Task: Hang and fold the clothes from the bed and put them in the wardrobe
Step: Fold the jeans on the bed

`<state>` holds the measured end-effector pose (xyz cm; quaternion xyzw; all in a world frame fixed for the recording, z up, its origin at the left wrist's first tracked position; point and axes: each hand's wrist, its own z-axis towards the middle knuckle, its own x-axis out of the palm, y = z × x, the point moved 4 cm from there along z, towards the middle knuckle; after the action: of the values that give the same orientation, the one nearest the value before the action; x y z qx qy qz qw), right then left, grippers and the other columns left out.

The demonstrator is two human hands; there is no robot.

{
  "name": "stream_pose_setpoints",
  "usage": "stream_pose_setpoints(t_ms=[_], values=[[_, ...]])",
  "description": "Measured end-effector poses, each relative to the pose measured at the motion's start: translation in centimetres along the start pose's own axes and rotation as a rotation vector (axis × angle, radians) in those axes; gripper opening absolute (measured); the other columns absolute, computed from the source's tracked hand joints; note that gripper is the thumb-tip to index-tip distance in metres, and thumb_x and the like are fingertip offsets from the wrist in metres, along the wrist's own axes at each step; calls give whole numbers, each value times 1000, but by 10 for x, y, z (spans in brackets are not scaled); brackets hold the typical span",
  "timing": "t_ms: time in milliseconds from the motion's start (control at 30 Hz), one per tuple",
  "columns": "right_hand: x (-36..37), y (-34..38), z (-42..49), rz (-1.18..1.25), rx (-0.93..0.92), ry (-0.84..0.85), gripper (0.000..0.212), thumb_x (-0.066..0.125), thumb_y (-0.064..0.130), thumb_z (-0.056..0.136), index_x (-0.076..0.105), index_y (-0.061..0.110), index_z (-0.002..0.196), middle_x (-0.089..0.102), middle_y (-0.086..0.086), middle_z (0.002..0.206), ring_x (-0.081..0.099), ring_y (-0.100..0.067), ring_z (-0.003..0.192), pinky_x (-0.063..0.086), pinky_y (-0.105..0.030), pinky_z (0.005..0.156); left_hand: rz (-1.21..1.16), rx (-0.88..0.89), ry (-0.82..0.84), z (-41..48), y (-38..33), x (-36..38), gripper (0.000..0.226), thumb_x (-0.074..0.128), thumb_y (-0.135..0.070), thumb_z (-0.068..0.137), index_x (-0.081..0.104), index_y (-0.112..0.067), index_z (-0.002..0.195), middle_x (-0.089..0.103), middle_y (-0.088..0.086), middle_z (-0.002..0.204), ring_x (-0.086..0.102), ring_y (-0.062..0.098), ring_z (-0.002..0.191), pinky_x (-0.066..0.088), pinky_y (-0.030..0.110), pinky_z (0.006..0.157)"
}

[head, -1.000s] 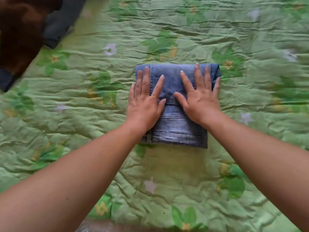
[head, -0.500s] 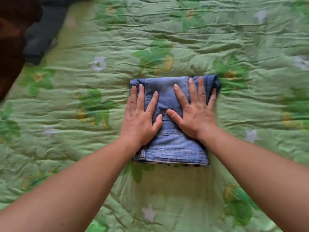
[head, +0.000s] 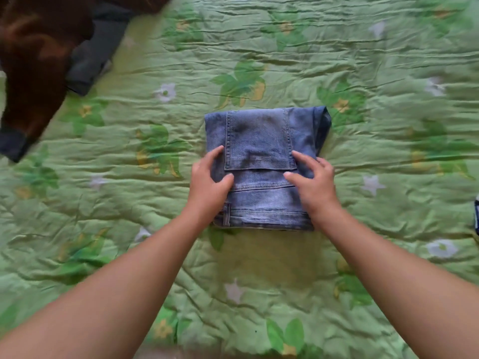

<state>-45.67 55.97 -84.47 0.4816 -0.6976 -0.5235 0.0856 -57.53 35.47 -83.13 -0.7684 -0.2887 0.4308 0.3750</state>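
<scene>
Folded jeans (head: 261, 161) sit square on the green bedspread (head: 363, 60), left hand (head: 208, 185) and right hand (head: 312, 185) cupping its two sides, fingers curled narrow around the edges, apparently readying a lift toward the wardrobe.

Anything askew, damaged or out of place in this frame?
Nothing stands out. The folded jeans lie squarely on the green bedspread, left hand and right hand at their sides. Dark clothes wait at the far left.
</scene>
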Motion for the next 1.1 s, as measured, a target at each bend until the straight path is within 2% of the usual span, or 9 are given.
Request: stream_pose_setpoints(t_ms=[100,200,300,400,500,700,800,867,1100], values=[[-13,13,-6,392,205,229,56,70,-11,78,66,17,127,67,-14,124,69,-12,92,57,-27,83,-326,-170,192,-3,-13,-12,61,70,7,82,61,-34,125,67,6,128,68,23,111,53,43,101],[-29,27,-32,375,285,445,67,65,-18,74,64,23,128,68,-13,123,70,-28,91,61,-36,74,-345,-229,330,-31,-25,-23,66,71,9,82,59,-33,130,69,7,127,71,24,106,58,42,93],[-49,38,-70,288,252,517,66,66,-18,74,67,24,126,70,-9,123,70,-31,104,60,-41,87,-268,-227,362,-71,-40,-36,68,72,8,83,56,-33,135,68,3,128,69,22,111,55,40,98],[-78,54,-118,167,163,477,62,71,-12,76,69,28,122,69,-2,124,68,-21,109,57,-36,92,-161,-161,390,-116,-71,-49,70,76,4,82,54,-30,140,70,-9,123,70,7,104,56,22,87],[-116,77,-165,130,100,418,57,76,-5,75,70,34,116,70,5,121,70,-11,101,56,-26,84,-89,-105,412,-154,-112,-62,71,79,-1,82,55,-32,141,71,-28,110,69,-1,100,55,15,83],[-197,140,-242,155,39,308,48,78,4,78,70,34,115,69,7,120,69,-13,101,57,-31,86,-30,3,468,-212,-210,-81,64,77,-7,85,58,-38,137,70,-21,116,69,0,99,54,23,93],[-235,169,-281,160,9,237,48,79,4,78,71,33,115,70,8,117,69,-6,96,54,-22,79,-12,81,508,-238,-253,-86,61,77,-9,86,58,-43,133,69,-21,118,68,-4,100,55,18,89],[-254,182,-309,159,4,196,47,79,6,79,70,33,116,69,8,117,69,-4,94,51,-17,74,9,122,549,-253,-276,-90,60,77,-12,86,59,-42,135,68,-20,120,68,0,104,55,25,94],[-308,200,-425,303,66,-36,35,77,6,81,72,28,108,71,-6,111,71,-22,91,58,-32,74,81,231,770,-315,-350,-92,55,75,-19,89,58,-41,136,69,-11,120,69,9,105,56,40,96]])
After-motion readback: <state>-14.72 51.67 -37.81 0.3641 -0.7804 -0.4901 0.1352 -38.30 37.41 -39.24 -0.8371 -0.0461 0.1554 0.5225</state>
